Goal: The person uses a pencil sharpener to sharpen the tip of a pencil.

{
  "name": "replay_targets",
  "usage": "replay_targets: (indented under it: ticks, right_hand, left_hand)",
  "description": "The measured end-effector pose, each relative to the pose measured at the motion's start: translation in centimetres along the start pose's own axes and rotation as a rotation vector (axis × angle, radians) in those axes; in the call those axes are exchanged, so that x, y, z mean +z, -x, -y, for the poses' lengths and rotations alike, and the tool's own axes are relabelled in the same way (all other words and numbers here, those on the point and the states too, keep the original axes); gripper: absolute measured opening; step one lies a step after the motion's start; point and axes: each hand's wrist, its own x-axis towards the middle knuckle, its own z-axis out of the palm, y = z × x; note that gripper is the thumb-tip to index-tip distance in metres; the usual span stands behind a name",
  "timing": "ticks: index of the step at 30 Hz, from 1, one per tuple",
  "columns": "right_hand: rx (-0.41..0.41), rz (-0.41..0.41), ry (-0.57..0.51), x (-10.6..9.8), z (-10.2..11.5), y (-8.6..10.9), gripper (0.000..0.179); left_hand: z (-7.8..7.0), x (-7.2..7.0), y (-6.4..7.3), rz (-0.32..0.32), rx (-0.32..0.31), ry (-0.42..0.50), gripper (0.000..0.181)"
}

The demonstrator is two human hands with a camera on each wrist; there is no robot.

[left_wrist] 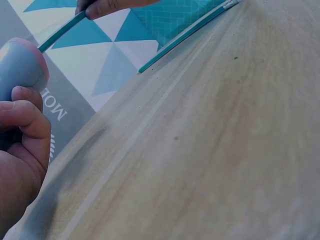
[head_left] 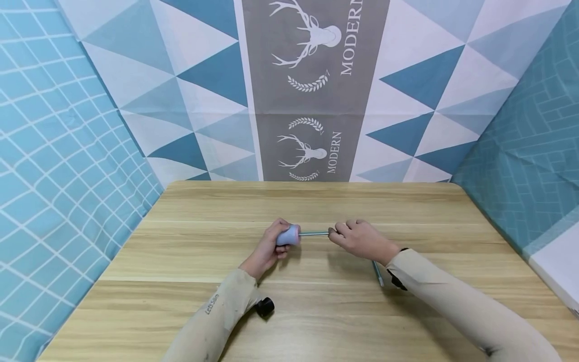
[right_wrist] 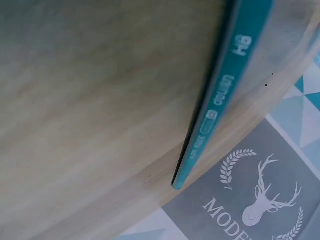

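In the head view my left hand (head_left: pixel 270 245) grips a light blue, cup-shaped pencil sharpener (head_left: pixel 286 236) with a pink end, held on its side above the table. A green pencil (head_left: pixel 314 233) runs into that pink end; its tip is hidden inside. My right hand (head_left: pixel 362 241) pinches the pencil's other end. Under the right wrist a second green pencil (head_left: pixel 377 274) lies on the table. The right wrist view shows this loose pencil (right_wrist: pixel 215 107) close up, with HB lettering and a blunt far end; the right hand is outside that view.
The wooden table (head_left: pixel 316 322) extends around both hands. Behind it hangs a patterned cloth (head_left: pixel 312 100), with blue cloths on the left and right sides. A white box-like object (head_left: pixel 556 266) stands at the right edge. A small black device sits at the left cuff.
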Motion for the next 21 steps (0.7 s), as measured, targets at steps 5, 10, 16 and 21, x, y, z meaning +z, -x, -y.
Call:
replay_targets:
  ticks: [5,10,16,21]
  right_hand:
    - [-0.021,-0.028,0.044,0.0,0.0,-0.4,0.036]
    - [-0.045,0.056,0.032,-0.2,0.0,-0.8,0.037]
    - [0.069,0.243,-0.281,-1.0,-0.3,-1.8,0.015]
    - [0.228,0.368,-0.627,-1.3,-1.0,-2.8,0.025]
  left_hand:
    - [-0.1,0.0,0.1,0.000,-0.008,0.013,0.009]
    - [-0.2,0.1,0.1,-0.011,-0.032,0.031,0.008]
    - [-0.1,0.2,0.1,-0.010,-0.043,0.059,0.009]
    - [0.0,0.1,0.1,-0.024,-0.049,0.069,0.008]
